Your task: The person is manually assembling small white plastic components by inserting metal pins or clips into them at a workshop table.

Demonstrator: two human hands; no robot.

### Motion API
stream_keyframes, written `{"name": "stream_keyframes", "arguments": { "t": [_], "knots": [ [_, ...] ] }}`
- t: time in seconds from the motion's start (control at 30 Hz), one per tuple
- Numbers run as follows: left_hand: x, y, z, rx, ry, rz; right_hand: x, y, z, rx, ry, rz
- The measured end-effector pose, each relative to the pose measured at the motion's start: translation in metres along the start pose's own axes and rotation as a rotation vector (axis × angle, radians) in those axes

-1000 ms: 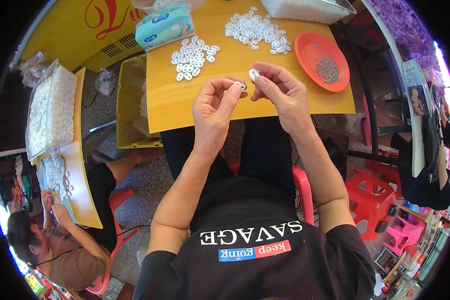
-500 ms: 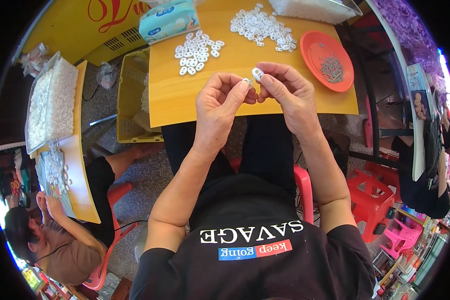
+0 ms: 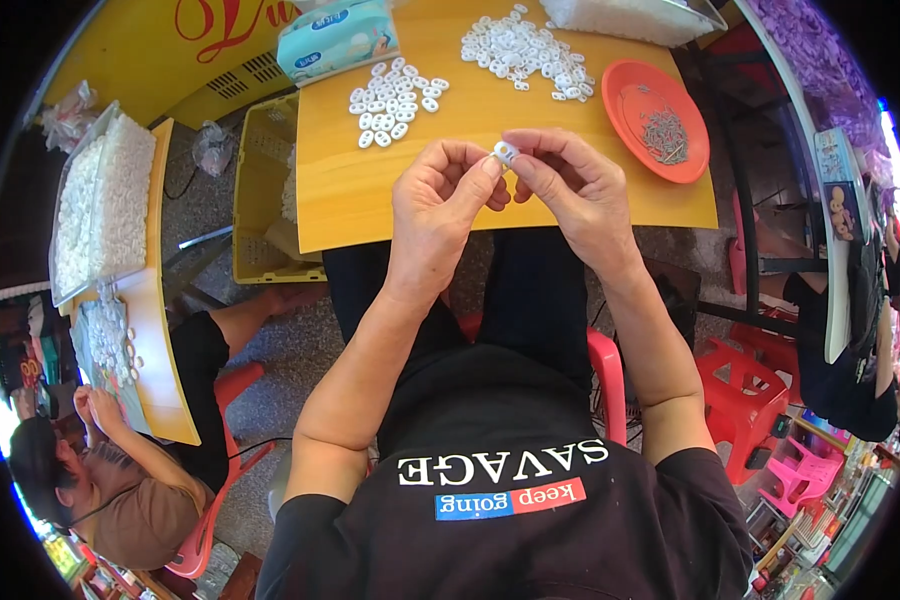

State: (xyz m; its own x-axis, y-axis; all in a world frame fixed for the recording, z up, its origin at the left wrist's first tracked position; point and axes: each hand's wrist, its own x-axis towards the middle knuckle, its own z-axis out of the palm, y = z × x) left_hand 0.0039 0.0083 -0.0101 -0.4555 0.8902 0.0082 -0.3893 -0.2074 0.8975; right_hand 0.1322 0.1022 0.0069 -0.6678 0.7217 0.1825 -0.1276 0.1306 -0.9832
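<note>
My left hand [image 3: 438, 200] and my right hand [image 3: 578, 195] meet above the near part of the table, thumbs and fingertips pinched together. Between them is a small white oval plastic piece [image 3: 505, 153] with holes, gripped by the right fingertips and touching the left thumb and finger. Whatever else the left pinch holds is mostly covered by its fingers. Beyond my hands lies a group of white two-holed oval pieces [image 3: 395, 103], and a larger heap of white pieces [image 3: 528, 58] spreads farther right. Thin metal pins [image 3: 664, 137] lie in a red plate [image 3: 626, 88] right of my hands.
The yellow table [image 3: 335, 215] carries a blue tissue pack [image 3: 338, 45] and a clear tub of white pieces [image 3: 630, 20]. A yellow crate [image 3: 260, 185] stands left. Another person [image 3: 140, 490] works at a side table [image 3: 175, 350]. Red stools [image 3: 735, 400] stand right.
A thin pin showed between my two hands before; now it is hardly visible. The white piece has turned and shifted slightly left, and the fingertips have come closer together.
</note>
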Motion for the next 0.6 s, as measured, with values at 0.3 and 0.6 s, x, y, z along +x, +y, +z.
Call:
{"name": "stream_keyframes", "arguments": {
  "t": [0.3, 0.6],
  "knots": [
    [-0.001, 0.002, 0.0, -0.023, 0.038, -0.031, -0.003, 0.003, 0.009, -0.021, 0.067, 0.004],
    [0.0, -0.007, -0.017, -0.036, -0.046, -0.005, 0.001, 0.013, 0.002, 0.432, -0.031, 0.235]
  ]
}}
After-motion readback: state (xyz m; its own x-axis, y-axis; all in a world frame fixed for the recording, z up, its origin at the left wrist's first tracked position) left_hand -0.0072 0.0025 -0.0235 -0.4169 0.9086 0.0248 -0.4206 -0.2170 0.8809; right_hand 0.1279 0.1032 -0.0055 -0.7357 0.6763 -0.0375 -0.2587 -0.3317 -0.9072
